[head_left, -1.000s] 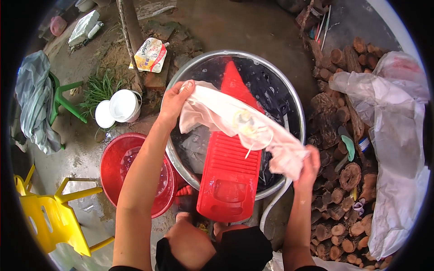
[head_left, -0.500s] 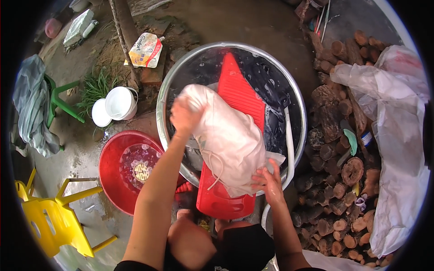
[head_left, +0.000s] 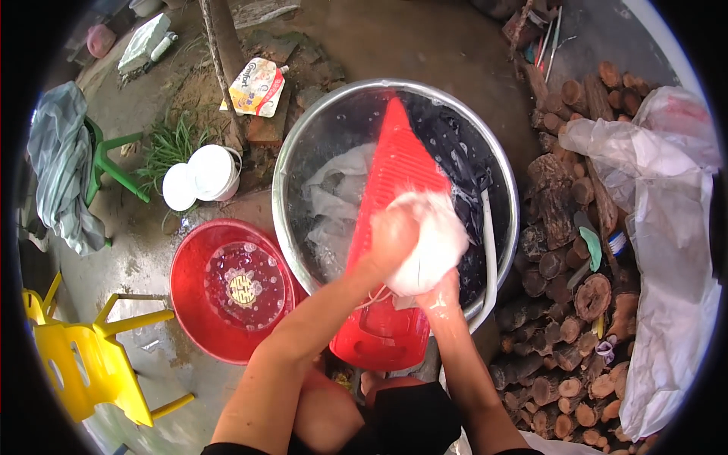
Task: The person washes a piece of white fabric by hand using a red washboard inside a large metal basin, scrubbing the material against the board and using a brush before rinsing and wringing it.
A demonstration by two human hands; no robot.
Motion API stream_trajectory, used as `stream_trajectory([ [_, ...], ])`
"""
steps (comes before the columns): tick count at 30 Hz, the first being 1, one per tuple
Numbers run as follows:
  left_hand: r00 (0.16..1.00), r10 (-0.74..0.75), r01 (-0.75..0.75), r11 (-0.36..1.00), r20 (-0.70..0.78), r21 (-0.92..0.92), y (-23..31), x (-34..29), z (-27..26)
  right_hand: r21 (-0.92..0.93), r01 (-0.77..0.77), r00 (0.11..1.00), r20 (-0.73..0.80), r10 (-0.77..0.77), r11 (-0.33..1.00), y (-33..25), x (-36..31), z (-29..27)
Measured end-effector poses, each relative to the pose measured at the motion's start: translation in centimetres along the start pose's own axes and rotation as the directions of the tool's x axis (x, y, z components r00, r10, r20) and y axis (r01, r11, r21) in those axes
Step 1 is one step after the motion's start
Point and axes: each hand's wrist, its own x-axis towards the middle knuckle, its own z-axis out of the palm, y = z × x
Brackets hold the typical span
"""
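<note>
Soft, diffuse daylight leaves only faint shadows, with pale glare on the wet floor (head_left: pixel 154 345). Motion blurs the left hand (head_left: pixel 396 233) and the white cloth (head_left: pixel 432 254), which looks washed out; fisheye distortion curves the darkened edges.

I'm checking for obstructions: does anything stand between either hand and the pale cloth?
Nothing visible: the blurred left hand is against the pale cloth, and the right hand meets its near edge, over the red washboard.
</note>
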Motion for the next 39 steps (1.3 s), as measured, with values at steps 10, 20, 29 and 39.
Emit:
stream_trajectory([
  [10, 0.913, -0.335, 0.366, 0.924, 0.233, -0.108, -3.5, 1.7, -3.2, 0.165, -0.420, 0.830, -0.329, 0.451, 0.892, 1.5, 1.6, -8.5],
  [20, 0.863, -0.476, 0.487, 0.873, -0.172, 0.027, -9.4, -3.7, -9.9, -0.882, 0.423, 0.901, 0.387, -0.195, 0.208, -0.9, 13.0, 3.3],
  [29, 0.644, -0.296, 0.209, 0.955, 0.705, 0.210, -11.6, -3.5, -3.6, -0.442, 0.603, 0.796, 0.396, 0.458, -0.664, 10.1, 10.8, 2.2],
  [39, 0.501, -0.807, 0.662, 0.590, -0.313, -0.462, -12.3, 0.6, -3.7, -0.238, -0.436, 0.899, -0.161, 0.408, 0.868, 5.0, 8.4, 2.3],
])
